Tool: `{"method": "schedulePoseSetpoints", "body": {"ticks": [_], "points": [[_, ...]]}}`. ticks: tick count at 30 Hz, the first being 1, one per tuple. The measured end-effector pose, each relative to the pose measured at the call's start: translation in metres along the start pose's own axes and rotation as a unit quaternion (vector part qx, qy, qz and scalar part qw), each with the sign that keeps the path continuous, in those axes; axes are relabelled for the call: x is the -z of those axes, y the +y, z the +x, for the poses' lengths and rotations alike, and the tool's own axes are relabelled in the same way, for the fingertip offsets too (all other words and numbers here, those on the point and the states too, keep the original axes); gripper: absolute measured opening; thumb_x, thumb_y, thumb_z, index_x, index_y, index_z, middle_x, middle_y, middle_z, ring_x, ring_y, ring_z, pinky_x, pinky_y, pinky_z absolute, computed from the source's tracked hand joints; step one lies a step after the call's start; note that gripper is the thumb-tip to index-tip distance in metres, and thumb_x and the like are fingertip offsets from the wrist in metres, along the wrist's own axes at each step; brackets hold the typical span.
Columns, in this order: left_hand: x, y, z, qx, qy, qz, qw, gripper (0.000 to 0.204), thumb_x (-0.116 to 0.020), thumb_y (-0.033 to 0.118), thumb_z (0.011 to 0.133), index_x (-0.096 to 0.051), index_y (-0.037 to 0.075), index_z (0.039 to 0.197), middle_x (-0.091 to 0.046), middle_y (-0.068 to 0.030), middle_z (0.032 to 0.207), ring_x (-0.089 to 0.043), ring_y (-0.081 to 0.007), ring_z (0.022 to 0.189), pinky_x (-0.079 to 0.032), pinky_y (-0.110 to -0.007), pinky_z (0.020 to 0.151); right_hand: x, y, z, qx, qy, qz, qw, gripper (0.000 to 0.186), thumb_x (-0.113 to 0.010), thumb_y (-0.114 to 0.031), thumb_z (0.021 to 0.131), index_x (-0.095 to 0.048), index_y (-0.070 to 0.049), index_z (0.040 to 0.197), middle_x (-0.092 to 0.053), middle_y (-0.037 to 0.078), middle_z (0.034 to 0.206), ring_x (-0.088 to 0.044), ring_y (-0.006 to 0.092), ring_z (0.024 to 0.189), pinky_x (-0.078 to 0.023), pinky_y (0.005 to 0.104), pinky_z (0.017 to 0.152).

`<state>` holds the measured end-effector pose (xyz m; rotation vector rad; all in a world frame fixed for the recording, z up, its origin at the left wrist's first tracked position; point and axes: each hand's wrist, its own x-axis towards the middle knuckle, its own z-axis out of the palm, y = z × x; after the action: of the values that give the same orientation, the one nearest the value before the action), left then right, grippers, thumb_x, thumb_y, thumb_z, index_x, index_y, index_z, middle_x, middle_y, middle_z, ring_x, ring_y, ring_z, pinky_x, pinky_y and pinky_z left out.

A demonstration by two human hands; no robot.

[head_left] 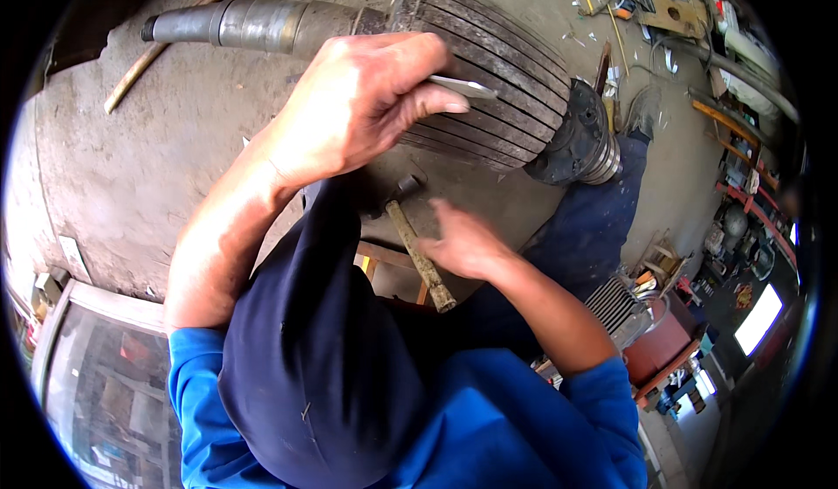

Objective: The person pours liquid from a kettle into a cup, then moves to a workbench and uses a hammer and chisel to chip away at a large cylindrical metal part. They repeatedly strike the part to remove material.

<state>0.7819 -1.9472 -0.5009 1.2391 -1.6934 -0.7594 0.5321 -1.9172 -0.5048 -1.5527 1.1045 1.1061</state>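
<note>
A grimy, slotted motor rotor (489, 61) lies across the upper middle. Its steel shaft (262, 24) runs out to the left, and a dark hub with metal rings (589, 135) sits at its right end. My left hand (362, 100) is over the rotor, pinching a thin, pale strip (464, 86) between thumb and fingers. The strip's tip points at the slotted face; whether it touches is unclear. Lower down, my right hand (464, 237), slightly blurred, has its fingers apart beside the worn wooden handle of a hammer (419, 258). No grip on the handle shows.
A wooden stick (135, 79) lies under the shaft at the left. Below it stands a glass-topped cabinet (105, 375). My trousered leg and shoe (644, 109) stretch along the rotor's right end. Cables, a board (672, 4) and a finned motor housing (615, 306) crowd the right side.
</note>
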Motion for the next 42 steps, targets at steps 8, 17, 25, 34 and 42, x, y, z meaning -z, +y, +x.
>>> {"method": "schedulePoseSetpoints", "body": {"ticks": [8,17,25,34,42], "points": [[0.005,-0.002,0.003,0.014,-0.004,-0.016,1.000,0.025,-0.074,0.025,0.090,-0.069,0.001,0.096,-0.072,-0.0094,0.087,-0.071,-0.0247,0.078,-0.054,-0.034,0.067,-0.076,0.021,0.060,-0.037,0.007,0.089,0.995,0.038,-0.062,-0.009,0.086,-0.056,0.009,0.119,-0.065,0.033,0.114,-0.066,0.0419,0.109,-0.053,0.0487,0.091],[-0.004,-0.005,0.005,0.012,0.007,0.019,1.000,0.026,-0.076,0.025,0.088,-0.067,0.002,0.096,-0.069,-0.0135,0.086,-0.070,-0.0345,0.081,-0.054,-0.038,0.069,0.036,0.027,-0.136,0.342,0.349,0.073,0.869,0.037,-0.063,-0.007,0.092,-0.054,0.010,0.123,-0.066,0.023,0.087,-0.069,0.0342,0.070,-0.055,0.0393,0.067],[-0.016,-0.006,-0.001,-0.018,0.048,-0.007,0.999,0.029,-0.075,0.027,0.088,-0.061,0.002,0.086,-0.060,-0.0156,0.075,-0.060,-0.0395,0.072,-0.049,-0.045,0.061,0.094,-0.028,-0.172,0.325,0.405,0.086,0.850,0.051,-0.063,-0.003,0.093,-0.046,0.014,0.138,-0.066,0.030,0.112,-0.073,0.0380,0.093,-0.057,0.0395,0.079],[-0.017,-0.005,-0.006,-0.015,0.044,-0.003,0.999,0.031,-0.073,0.028,0.089,-0.056,0.002,0.082,-0.059,-0.0146,0.075,-0.061,-0.0388,0.072,-0.049,-0.046,0.061,0.094,-0.027,-0.176,0.356,0.407,0.034,0.840,0.051,-0.062,-0.001,0.092,-0.045,0.018,0.135,-0.066,0.034,0.109,-0.072,0.0436,0.092,-0.057,0.0416,0.080],[-0.018,0.000,-0.007,-0.050,0.039,0.000,0.998,0.025,-0.074,0.023,0.087,-0.059,0.003,0.084,-0.058,-0.0136,0.076,-0.062,-0.0380,0.074,-0.049,-0.046,0.062,0.092,-0.024,-0.160,0.376,0.414,0.000,0.829,0.052,-0.069,0.000,0.087,-0.049,0.015,0.132,-0.066,0.030,0.100,-0.071,0.0421,0.082,-0.058,0.0432,0.070]]}}
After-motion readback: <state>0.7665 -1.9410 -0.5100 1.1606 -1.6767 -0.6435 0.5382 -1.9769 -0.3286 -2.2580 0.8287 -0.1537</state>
